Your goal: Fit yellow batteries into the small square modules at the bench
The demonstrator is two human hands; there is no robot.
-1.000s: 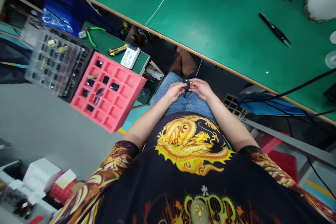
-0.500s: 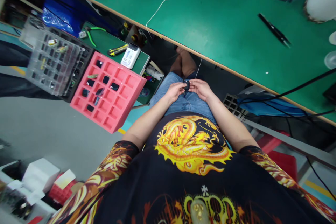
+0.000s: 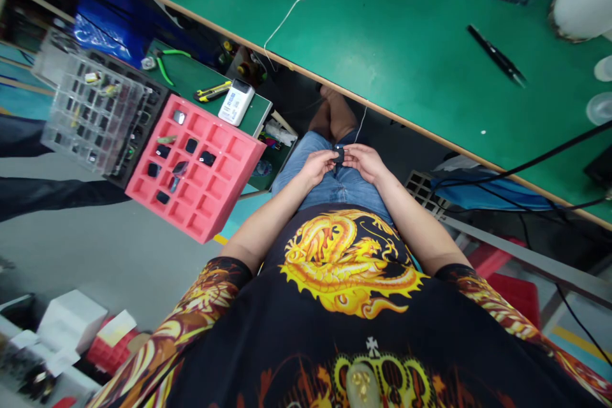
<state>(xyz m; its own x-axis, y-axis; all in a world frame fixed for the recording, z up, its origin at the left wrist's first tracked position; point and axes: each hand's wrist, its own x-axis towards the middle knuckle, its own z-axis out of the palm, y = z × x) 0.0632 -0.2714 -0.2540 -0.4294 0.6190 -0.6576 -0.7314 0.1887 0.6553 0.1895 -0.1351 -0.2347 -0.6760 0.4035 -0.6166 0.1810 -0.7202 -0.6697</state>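
Observation:
Over my lap, both hands meet on a small black square part (image 3: 339,154), too small to make out in detail. My left hand (image 3: 317,167) pinches its left side between thumb and fingers. From the other side, my right hand (image 3: 364,162) grips it with the fingertips. A thin white cord (image 3: 362,124) hangs from the bench edge and comes down close behind my right hand. Where it ends cannot be seen.
A pink foam tray (image 3: 196,169) with several small black parts stands at the left, beside clear stacked trays (image 3: 86,111). A white box-shaped device (image 3: 236,102), a yellow cutter (image 3: 213,91) and green-handled pliers (image 3: 165,67) lie behind it. Tweezers (image 3: 497,56) rest on the green bench (image 3: 382,32).
Both hands stay almost in place on the black part. At the far left, another person's dark trouser legs have shifted. The view has moved slightly.

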